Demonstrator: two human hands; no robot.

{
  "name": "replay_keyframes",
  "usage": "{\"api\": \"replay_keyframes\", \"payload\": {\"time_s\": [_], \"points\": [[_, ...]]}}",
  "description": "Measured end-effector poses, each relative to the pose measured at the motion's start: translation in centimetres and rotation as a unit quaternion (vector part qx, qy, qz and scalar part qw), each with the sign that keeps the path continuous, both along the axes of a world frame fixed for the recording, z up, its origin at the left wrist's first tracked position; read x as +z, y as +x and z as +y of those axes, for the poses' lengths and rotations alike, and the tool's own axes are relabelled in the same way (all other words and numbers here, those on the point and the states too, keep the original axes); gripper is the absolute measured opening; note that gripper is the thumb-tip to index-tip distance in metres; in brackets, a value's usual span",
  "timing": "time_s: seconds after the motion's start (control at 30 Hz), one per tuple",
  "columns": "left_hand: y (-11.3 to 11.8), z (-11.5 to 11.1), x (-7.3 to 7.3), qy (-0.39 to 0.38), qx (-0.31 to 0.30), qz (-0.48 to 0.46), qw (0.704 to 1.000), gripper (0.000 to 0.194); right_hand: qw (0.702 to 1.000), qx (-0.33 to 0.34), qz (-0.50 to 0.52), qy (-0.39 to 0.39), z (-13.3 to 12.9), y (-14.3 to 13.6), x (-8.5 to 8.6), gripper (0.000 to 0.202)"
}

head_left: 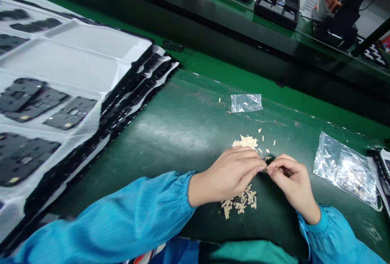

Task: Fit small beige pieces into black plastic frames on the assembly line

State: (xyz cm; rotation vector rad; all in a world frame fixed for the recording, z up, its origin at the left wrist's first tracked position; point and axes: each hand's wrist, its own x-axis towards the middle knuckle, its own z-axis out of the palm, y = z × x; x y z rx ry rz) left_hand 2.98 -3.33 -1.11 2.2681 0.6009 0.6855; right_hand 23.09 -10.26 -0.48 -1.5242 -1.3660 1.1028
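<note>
My left hand (234,171) and my right hand (292,176) meet fingertip to fingertip over the green mat, each closed in a pinch. Between them shows a tiny pale piece (267,168), too small to name. Beyond my left hand lies a heap of small cream-coloured bits (244,141), some of them curled, partly covered by my fingers. Several loose bits (263,138) are scattered to its right. Under and in front of my left wrist is a second pile of flat tan pieces (240,202).
On the left, stacked white trays (82,69) hold flat black parts (71,112). A small clear zip bag (246,103) lies beyond the piles. To the right rests a larger clear bag (345,169) with small parts inside. Black boxes (276,6) stand on the raised shelf behind.
</note>
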Motion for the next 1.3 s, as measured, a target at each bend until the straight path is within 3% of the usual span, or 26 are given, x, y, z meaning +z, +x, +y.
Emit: {"api": "replay_keyframes", "payload": {"time_s": [0.8, 1.0, 1.07, 1.17, 1.3], "points": [[0.0, 0.1, 0.4, 0.045, -0.013, 0.034, 0.998, 0.027, 0.999, 0.013, -0.022, 0.028, 0.0, -0.3, 0.2, 0.014], [-0.5, 1.0, 0.5, 0.081, 0.049, 0.111, 0.989, 0.027, 1.0, 0.009, -0.008, 0.011, -0.1, -0.2, 0.0, 0.014], [-0.6, 1.2, 0.9, 0.039, 0.069, 0.108, 0.991, 0.025, 1.0, 0.01, -0.005, 0.004, -0.1, -0.2, 0.1, 0.013], [-0.5, 1.2, 1.7, -0.109, 0.038, 0.063, 0.991, 0.021, 1.0, 0.015, -0.003, -0.003, 0.0, -0.1, 0.3, 0.012], [0.0, 0.8, 2.1, -0.325, 0.002, 0.025, 0.945, 0.019, 1.0, 0.018, -0.008, -0.006, 0.0, -0.2, 0.6, 0.013]]}}
